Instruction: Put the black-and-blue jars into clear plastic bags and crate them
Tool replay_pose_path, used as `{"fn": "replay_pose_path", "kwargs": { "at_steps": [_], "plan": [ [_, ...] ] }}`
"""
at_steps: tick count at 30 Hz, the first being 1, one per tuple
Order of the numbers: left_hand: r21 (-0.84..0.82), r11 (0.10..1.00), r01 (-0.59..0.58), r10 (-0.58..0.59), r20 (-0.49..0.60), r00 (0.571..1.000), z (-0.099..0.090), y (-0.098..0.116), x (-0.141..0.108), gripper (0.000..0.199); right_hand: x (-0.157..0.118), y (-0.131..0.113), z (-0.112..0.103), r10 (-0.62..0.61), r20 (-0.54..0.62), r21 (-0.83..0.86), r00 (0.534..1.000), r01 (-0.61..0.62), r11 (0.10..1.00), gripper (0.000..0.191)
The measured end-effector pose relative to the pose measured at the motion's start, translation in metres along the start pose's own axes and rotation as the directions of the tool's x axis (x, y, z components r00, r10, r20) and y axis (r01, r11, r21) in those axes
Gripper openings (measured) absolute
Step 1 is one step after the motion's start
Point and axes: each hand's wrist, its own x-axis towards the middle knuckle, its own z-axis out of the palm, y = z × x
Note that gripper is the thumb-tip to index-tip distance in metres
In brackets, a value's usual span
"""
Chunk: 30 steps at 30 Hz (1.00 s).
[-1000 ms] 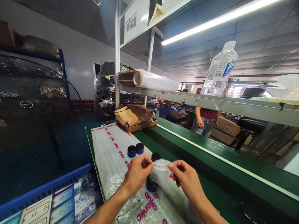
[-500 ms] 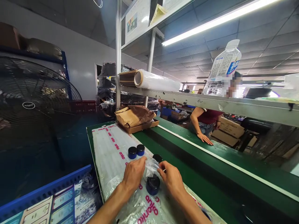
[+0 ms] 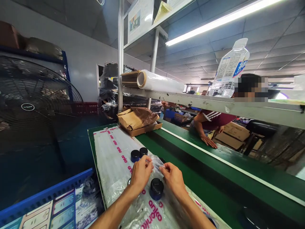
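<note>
Between my two hands a clear plastic bag (image 3: 156,161) is stretched, pinched at either side. My left hand (image 3: 141,171) has its fingertips closed on the bag's left edge. On the other side, my right hand (image 3: 173,176) pinches it between thumb and fingers. Just below the bag stands a round dark-blue jar with a black lid (image 3: 156,188). Two similar jars, a left one (image 3: 135,156) and a right one (image 3: 143,151), stand side by side beyond my left hand. Another dark lid (image 3: 162,160) is mostly hidden behind the bag.
Plastic sheeting printed "anko" (image 3: 107,159) covers the bench beside a green conveyor belt (image 3: 202,171). A cardboard tray with brown paper (image 3: 140,122) sits at the far end. A blue crate (image 3: 47,194) is at left. Across the belt, a person rests a hand (image 3: 208,141) there.
My hands have raised the clear bag slightly away from the near jar. A dark object has come into view on the belt at lower right. The person opposite has leaned to the right.
</note>
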Motion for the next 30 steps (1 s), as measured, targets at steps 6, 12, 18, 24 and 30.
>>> {"fn": "replay_pose_path", "kwargs": {
  "at_steps": [6,12,18,24,30],
  "plan": [
    [0.088,0.991,-0.098,0.088,0.111,0.990,-0.006,-0.010,-0.031,0.013,-0.012,0.012,0.002,-0.062,0.109,-0.083,0.992,0.071,0.994,0.022],
    [0.252,0.928,-0.273,0.236,0.168,0.957,-0.013,-0.009,-0.045,0.020,-0.034,0.015,-0.010,-0.156,0.171,-0.262,0.973,0.198,0.944,0.021],
    [0.300,0.838,-0.455,0.373,0.294,0.880,-0.017,-0.018,-0.057,0.022,-0.053,0.014,-0.018,-0.257,0.258,-0.439,0.931,0.350,0.828,0.026],
    [0.350,0.734,-0.581,0.473,0.350,0.808,-0.010,-0.034,-0.059,0.018,-0.065,0.013,-0.007,-0.330,0.387,-0.581,0.861,0.506,0.638,0.033],
    [0.396,0.681,-0.615,0.496,0.369,0.786,0.001,-0.044,-0.060,0.015,-0.068,0.011,0.000,-0.360,0.441,-0.623,0.822,0.569,0.537,0.034]
  ]
}}
